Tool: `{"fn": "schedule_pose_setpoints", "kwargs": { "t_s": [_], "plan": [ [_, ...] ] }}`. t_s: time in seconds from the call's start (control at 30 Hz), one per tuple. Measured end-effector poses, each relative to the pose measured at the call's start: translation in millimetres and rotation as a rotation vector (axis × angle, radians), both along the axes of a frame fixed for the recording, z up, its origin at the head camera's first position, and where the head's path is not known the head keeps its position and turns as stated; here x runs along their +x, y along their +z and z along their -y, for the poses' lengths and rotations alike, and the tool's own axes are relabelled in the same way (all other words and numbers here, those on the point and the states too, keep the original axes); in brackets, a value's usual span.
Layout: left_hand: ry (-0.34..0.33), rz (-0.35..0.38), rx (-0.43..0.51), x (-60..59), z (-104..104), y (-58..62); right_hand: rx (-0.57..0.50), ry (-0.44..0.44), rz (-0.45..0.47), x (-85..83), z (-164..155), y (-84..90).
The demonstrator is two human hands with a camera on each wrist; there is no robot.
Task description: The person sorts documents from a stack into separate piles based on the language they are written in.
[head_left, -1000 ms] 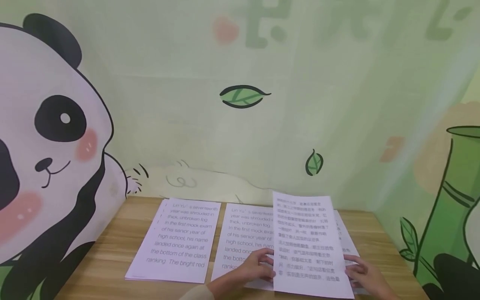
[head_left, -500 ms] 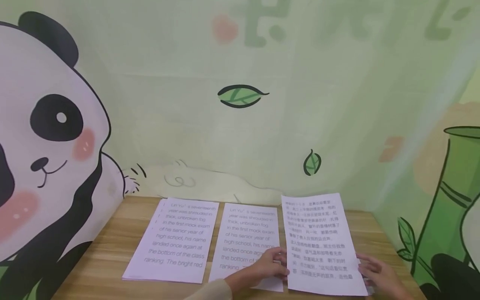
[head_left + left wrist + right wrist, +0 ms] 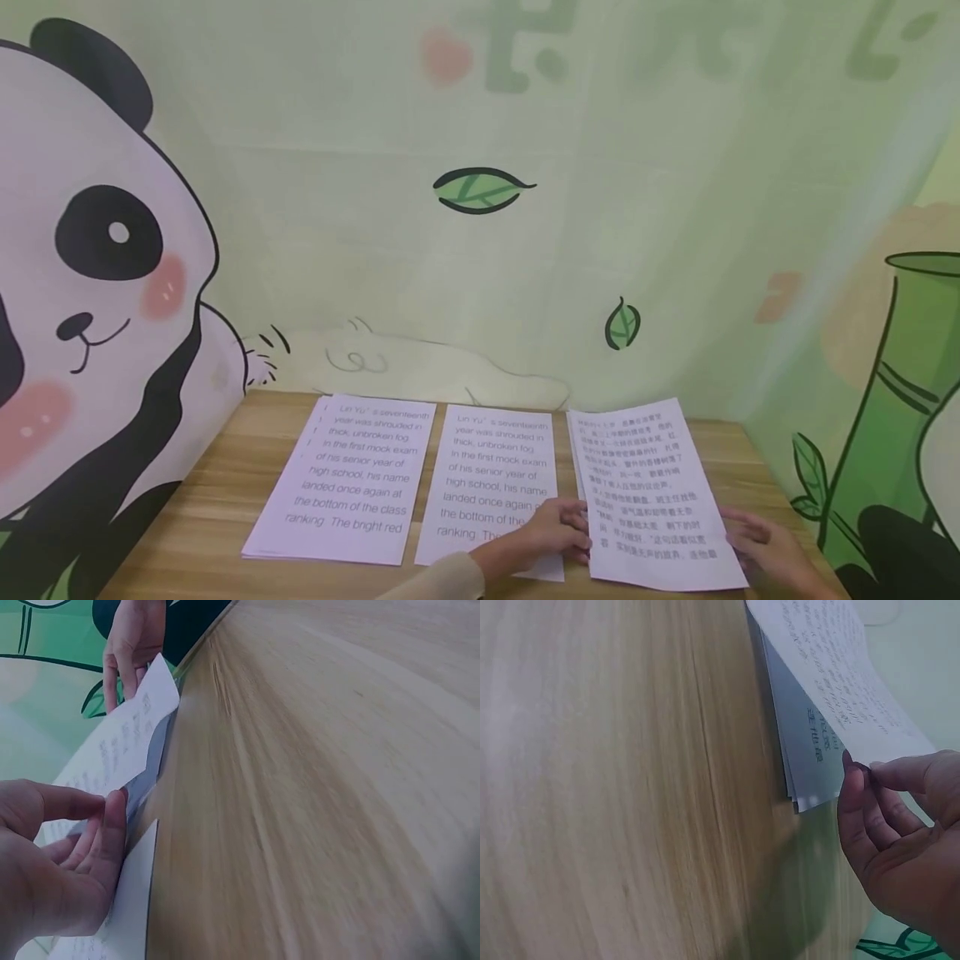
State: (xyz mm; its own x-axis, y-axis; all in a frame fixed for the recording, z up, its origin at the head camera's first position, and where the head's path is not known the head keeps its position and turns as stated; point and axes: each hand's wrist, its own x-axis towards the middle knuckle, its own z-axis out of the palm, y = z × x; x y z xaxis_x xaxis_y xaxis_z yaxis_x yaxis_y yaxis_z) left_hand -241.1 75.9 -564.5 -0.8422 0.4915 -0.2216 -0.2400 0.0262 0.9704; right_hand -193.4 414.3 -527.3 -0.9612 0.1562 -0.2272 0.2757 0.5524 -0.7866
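A white sheet of paper (image 3: 648, 492) printed with Chinese characters is held by its two side edges, slightly bowed. My left hand (image 3: 551, 533) pinches its left edge, thumb against fingers, as the left wrist view also shows. At the opposite edge, my right hand (image 3: 900, 832) pinches the paper between thumb and fingertips. Beneath it lies a pile of sheets (image 3: 804, 754), also with Chinese characters, mostly covered in the head view. Close to my left hand is a middle stack of English-printed sheets (image 3: 480, 475), partly hidden behind that hand.
Another stack of English-printed sheets (image 3: 341, 483) lies on the left of the wooden table (image 3: 187, 500), its edges slightly uneven. Behind the table hangs a pale green backdrop (image 3: 375, 250) with a panda, leaves and bamboo.
Both hands have carried the Chinese-printed sheet to the right and lowered it over the right pile. More of the middle stack shows now.
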Motion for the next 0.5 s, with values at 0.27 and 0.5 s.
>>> {"fn": "schedule_pose_setpoints", "kwargs": {
  "t_s": [0.27, 0.5],
  "plan": [
    [0.022, 0.014, -0.064, 3.0, -2, 10.5, -0.015, -0.023, 0.054, -6.1, -2, -8.6],
    [0.019, -0.019, -0.106, 3.2, -1, 13.3, -0.015, -0.056, 0.121, -12.4, 0, -11.7]
  ]
}}
